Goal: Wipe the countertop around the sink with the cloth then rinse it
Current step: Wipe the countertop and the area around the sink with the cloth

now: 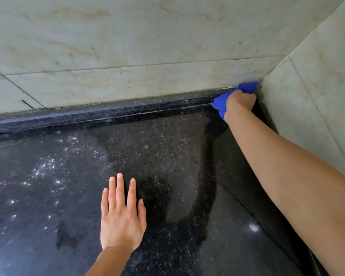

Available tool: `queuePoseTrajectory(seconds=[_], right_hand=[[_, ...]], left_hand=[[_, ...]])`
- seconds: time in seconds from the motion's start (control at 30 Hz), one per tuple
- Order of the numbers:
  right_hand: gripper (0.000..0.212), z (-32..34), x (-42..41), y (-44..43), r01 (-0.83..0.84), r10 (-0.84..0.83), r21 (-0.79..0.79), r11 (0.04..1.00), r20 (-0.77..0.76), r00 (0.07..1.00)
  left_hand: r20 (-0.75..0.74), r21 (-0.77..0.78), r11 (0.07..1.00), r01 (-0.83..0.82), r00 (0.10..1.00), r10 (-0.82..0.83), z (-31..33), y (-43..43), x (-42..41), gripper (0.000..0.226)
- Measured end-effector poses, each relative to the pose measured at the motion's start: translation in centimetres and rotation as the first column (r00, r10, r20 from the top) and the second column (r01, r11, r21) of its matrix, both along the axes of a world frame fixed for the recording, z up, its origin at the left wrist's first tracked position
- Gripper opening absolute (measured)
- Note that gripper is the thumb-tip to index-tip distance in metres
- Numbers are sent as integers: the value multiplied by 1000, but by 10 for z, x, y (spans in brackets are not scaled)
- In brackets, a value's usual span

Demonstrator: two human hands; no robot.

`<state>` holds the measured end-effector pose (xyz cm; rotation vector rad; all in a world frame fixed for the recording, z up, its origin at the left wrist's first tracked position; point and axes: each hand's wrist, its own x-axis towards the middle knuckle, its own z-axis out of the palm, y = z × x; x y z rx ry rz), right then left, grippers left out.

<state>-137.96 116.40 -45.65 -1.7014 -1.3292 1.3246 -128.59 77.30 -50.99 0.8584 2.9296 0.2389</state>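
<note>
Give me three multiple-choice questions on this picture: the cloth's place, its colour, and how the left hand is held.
1. Where is the cloth? A) back corner of the countertop B) at the near edge C) over a tap
2. Cloth colour? A) yellow B) blue C) white
3. The left hand is: A) a fist B) flat, fingers straight C) holding a sponge
Answers: 1 A, the right hand grips it there; 2 B, blue shows around that hand; 3 B, palm down, holding nothing.

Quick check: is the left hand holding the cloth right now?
No, the left hand lies flat, fingers straight, on the black countertop, while the right hand grips the blue cloth in the back corner.
</note>
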Motion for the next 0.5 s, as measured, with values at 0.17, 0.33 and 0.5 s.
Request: queuePoseTrajectory(seconds=[0.17, 0.33, 0.5], right_hand=[[40, -10, -16, -16, 29, -30, 10, 1000, 215, 976], [37, -16, -19, -102, -316, 308, 10, 949, 198, 931], [10, -14, 13, -81, -397, 398, 61, 916, -11, 917]], left_hand=[[4, -18, 1000, 13, 1000, -13, -1, -1, 0, 56], [14, -29, 1000, 12, 1000, -11, 2, -1, 0, 57], [19, -32, 999, 4, 1000, -3, 4, 0, -1, 57]])
